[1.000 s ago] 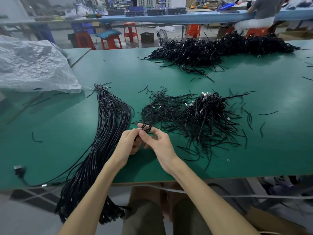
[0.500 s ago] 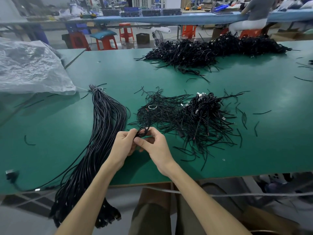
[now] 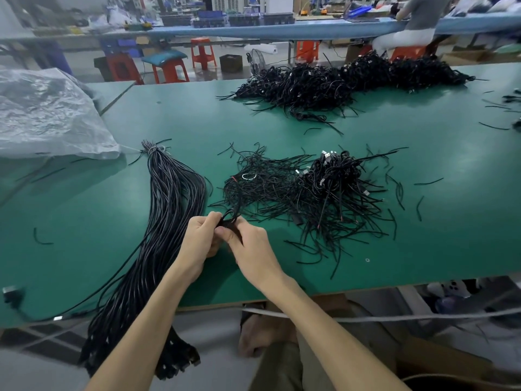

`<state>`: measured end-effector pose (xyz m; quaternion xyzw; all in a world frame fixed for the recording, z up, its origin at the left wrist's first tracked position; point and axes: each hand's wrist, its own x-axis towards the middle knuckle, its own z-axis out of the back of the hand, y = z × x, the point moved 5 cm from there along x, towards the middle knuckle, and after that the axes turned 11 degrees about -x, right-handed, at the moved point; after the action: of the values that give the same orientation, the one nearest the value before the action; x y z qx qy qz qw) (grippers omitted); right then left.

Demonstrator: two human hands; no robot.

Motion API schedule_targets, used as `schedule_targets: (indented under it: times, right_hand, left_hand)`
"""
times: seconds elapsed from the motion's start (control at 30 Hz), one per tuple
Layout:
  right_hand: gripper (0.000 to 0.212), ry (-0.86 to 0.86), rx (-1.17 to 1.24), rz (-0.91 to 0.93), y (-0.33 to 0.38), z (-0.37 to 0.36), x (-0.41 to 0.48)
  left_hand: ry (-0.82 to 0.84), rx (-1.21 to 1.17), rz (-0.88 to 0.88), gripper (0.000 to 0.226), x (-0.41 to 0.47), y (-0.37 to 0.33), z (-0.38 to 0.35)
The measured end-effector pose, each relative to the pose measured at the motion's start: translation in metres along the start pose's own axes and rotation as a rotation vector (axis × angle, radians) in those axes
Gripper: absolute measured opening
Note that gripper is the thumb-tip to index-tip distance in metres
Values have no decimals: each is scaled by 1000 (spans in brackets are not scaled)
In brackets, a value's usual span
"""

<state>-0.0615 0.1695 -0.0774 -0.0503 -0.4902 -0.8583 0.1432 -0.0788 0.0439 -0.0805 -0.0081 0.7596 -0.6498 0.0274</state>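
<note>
Thumb and fingers (image 3: 210,221) of the left hand (image 3: 201,239) are curled and pinch one side of a small loop of black cable (image 3: 229,216). The right hand (image 3: 249,246) pinches the other side, its thumb pressed across the strands, so both hands are clamped on the loop with no finger spread. The loop sits between the two hands, just above the near part of the green table (image 3: 84,221), at the near fringe of a heap of loose short wires (image 3: 267,190). A strand appears to run from it up into that heap. Gripping it from both sides probably stops the turns from springing open while the cable is wound or tied.

Just left of the hands lies a long bundle of black cables (image 3: 169,210), tied at its far end and hanging over the table's near edge, likely as stock within easy reach. Right of the loose wires, a pile of coiled USB cables (image 3: 338,176) looks like finished pieces set aside. A larger dark pile (image 3: 352,77) lies well apart at the far side, and a crumpled clear plastic sheet (image 3: 48,114) covers the left corner.

No brand, label or writing can be read anywhere
</note>
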Motion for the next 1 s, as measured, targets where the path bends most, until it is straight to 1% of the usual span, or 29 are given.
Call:
schedule_targets:
  times: [0.13, 0.27, 0.37, 0.53, 0.6, 0.7, 0.83, 0.93, 1.0]
  right_hand:
    - [17, -50, 12, 32, -1, 3, -1]
    - [17, -61, 7, 95, 6, 2, -3]
    - [26, -45, 65, 72, 8, 1, -4]
    - [33, -20, 150, 33, 6, 1, -2]
    - [34, -39, 148, 32, 6, 2, -3]
    - [34, -68, 171, -2, 2, 3, -4]
    - [32, -141, 216, -73, -7, 11, -3]
    - [33, -185, 179, -68, -7, 14, -4]
    - [34, -183, 204, -75, -7, 14, -5]
  left_hand:
    - [20, -3, 1, 62, -2, 0, -2]
    - [-5, -24, -12, 51, -2, 0, 1]
    - [-33, -36, 9, 42, -1, 1, 3]
    - [-49, -34, 36, 38, 0, 3, 4]
    - [-38, -17, 26, 42, 1, 4, 2]
    - [4, 21, -32, 52, 1, 3, 0]
    - [81, 134, -180, 49, -3, -4, -8]
    - [99, 136, -242, 42, -5, -6, -10]
    - [82, 89, -260, 28, -5, -9, -8]
